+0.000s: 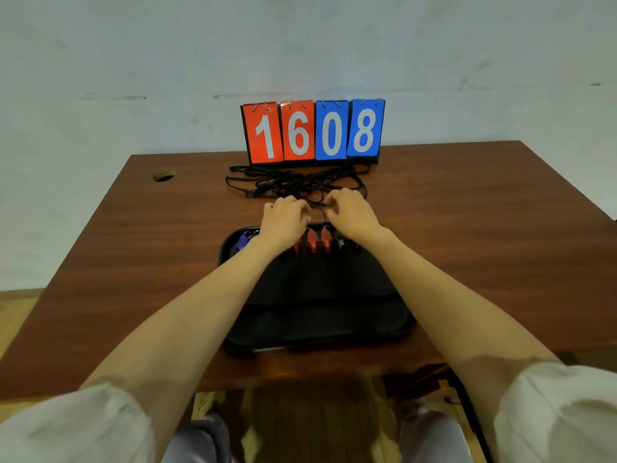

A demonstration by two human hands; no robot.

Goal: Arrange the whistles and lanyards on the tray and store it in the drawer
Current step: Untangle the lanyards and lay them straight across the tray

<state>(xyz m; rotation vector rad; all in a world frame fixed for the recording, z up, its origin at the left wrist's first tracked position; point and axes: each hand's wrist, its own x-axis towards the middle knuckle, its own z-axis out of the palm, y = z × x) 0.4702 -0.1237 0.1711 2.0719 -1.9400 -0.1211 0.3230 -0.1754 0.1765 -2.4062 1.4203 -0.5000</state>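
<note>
The person sits at the desk (133, 245) with both arms stretched over a black tray (320, 339) that lies right in front of them. Along the tray's far end the whistles already stand in a row: blue whistles (243, 242) at the left, red whistles (314, 243) in the middle, and something pale just to their right that is too small to make out. That part looks done, or close to it.

The lanyards (293, 182) are another matter. They lie in a black tangle on the desk beyond the tray, just in front of a flip scoreboard (314, 132) reading 1608, and none of them seems to be on the tray. The left hand (283, 217) and the right hand (350, 212) are close together at the near edge of that tangle, fingers curled, each apparently pinching a strand of cord that runs between them; I would judge they are teasing one lanyard free.

Still left, then: untangling the cords, laying them on the tray, and putting the tray away in a drawer, which I cannot see from here
</note>
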